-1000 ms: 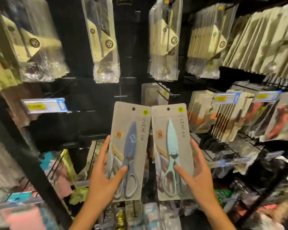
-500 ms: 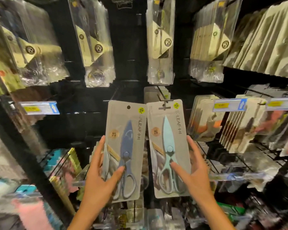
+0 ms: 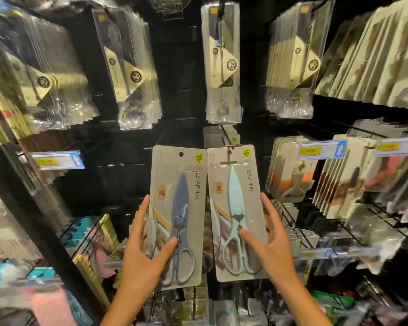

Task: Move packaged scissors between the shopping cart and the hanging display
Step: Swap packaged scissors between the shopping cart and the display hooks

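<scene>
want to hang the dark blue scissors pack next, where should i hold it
Hold the dark blue scissors pack low on its left edge, as the left hand does now: thumb on the front near the handles, fingers behind. That leaves the punched hole at the top free for a hook.

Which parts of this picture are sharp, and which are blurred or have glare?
Head view: the two scissors packs, dark blue and light blue, are sharp; the edges are smeared and bent by the wide lens; the clear packets above catch glare.
</scene>
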Demonstrator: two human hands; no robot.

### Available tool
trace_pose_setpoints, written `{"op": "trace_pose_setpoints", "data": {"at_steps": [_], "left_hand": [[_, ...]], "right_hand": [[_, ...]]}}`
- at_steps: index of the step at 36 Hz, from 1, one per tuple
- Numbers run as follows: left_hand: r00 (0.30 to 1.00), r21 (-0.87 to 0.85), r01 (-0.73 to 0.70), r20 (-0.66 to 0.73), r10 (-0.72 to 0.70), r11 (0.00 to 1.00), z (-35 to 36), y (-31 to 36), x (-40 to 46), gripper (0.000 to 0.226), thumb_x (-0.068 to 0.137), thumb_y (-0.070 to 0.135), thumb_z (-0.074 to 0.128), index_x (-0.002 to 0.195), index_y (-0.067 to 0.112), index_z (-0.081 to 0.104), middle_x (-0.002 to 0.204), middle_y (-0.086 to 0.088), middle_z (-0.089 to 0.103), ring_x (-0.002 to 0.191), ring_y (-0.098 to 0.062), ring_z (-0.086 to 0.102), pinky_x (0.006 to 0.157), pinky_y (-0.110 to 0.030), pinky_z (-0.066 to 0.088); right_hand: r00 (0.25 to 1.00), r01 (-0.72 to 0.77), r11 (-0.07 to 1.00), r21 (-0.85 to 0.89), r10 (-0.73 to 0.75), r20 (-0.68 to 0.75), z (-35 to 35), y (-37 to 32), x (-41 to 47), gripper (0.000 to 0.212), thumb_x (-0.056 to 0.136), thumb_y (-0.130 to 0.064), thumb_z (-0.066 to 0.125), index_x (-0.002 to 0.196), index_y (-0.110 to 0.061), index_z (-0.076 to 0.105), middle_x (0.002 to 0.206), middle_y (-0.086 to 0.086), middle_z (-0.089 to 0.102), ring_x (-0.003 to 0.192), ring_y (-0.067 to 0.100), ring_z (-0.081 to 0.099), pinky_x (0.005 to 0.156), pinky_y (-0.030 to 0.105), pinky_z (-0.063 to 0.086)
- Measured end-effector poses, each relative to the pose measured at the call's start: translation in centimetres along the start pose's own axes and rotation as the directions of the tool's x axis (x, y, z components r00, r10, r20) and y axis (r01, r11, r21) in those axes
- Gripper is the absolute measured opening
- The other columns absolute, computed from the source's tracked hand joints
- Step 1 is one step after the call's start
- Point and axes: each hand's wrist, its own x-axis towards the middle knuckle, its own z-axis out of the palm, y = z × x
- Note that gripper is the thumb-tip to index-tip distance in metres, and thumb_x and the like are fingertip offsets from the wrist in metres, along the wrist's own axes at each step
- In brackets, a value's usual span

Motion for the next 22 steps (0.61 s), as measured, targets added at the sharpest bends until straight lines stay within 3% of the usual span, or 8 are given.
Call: {"op": "trace_pose_setpoints", "data": {"at_steps": [3,7,8,11,14,19,22], "left_hand": [[1.000,0.000,-0.022,-0.003,0.022,1.000,0.0,-0.2,0.3,0.095,0.080,0.020,0.079,0.146,0.062,0.025,0.150,0.018,0.046,0.135,-0.009,0.049,0.109,-0.041,0.046],[0.998,-0.022,-0.063,-0.029,0.063,0.998,-0.1,-0.3,0.8,0.094,0.080,0.015,0.079,0.149,0.054,0.029,0.147,0.034,0.042,0.133,0.005,0.046,0.095,-0.008,0.048],[0.996,-0.027,-0.076,-0.038,0.075,0.997,-0.1,-0.3,0.9,0.094,0.080,0.014,0.078,0.149,0.053,0.029,0.147,0.036,0.040,0.133,0.007,0.045,0.094,-0.006,0.047],[0.994,-0.043,-0.101,-0.040,0.099,0.994,-0.4,-0.3,1.3,0.094,0.081,0.014,0.077,0.149,0.056,0.027,0.151,0.023,0.043,0.134,0.000,0.049,0.099,-0.017,0.050],[0.992,-0.041,-0.119,-0.051,0.117,0.992,-0.4,-0.3,1.6,0.093,0.081,0.015,0.078,0.149,0.054,0.028,0.152,0.023,0.042,0.133,0.000,0.049,0.095,-0.010,0.049],[0.989,-0.051,-0.133,-0.074,0.129,0.990,-0.6,-0.5,1.8,0.093,0.081,0.013,0.078,0.150,0.052,0.028,0.153,0.021,0.042,0.135,-0.004,0.049,0.101,-0.022,0.051],[0.988,-0.057,-0.135,-0.084,0.130,0.989,-0.4,-0.4,1.8,0.093,0.081,0.015,0.078,0.150,0.052,0.028,0.153,0.018,0.043,0.135,-0.007,0.050,0.106,-0.036,0.050]], "right_hand": [[1.000,-0.007,1.000,-0.016,0.007,0.022,0.1,0.4,0.5,0.087,0.086,-0.009,0.077,0.151,-0.046,0.032,0.141,-0.031,0.051,0.126,0.000,0.057,0.099,0.036,0.056],[1.000,0.027,0.994,-0.107,-0.026,0.017,1.1,1.7,1.3,0.087,0.092,-0.013,0.071,0.153,-0.051,0.021,0.153,-0.036,0.032,0.140,-0.004,0.040,0.114,0.037,0.043],[0.999,0.045,0.989,-0.141,-0.043,0.016,1.4,2.2,1.6,0.088,0.094,-0.015,0.069,0.154,-0.054,0.017,0.156,-0.035,0.027,0.144,-0.003,0.033,0.117,0.037,0.039],[0.997,0.071,0.968,-0.242,-0.066,0.029,2.1,3.5,3.0,0.088,0.098,-0.021,0.063,0.153,-0.058,0.004,0.161,-0.029,0.019,0.148,-0.001,0.026,0.120,0.035,0.033],[0.997,0.075,0.936,-0.343,-0.064,0.043,2.5,4.5,4.9,0.089,0.099,-0.028,0.060,0.152,-0.058,-0.005,0.164,-0.019,0.020,0.147,0.005,0.031,0.116,0.034,0.037],[0.997,0.063,0.893,-0.446,-0.038,0.065,3.1,5.9,7.9,0.089,0.100,-0.039,0.057,0.150,-0.058,-0.015,0.165,-0.008,0.024,0.142,0.022,0.043,0.109,0.049,0.047],[0.997,0.039,0.864,-0.502,-0.001,0.076,3.5,6.1,9.3,0.091,0.100,-0.041,0.054,0.148,-0.057,-0.021,0.164,-0.001,0.028,0.133,0.030,0.053,0.097,0.055,0.053]]}}
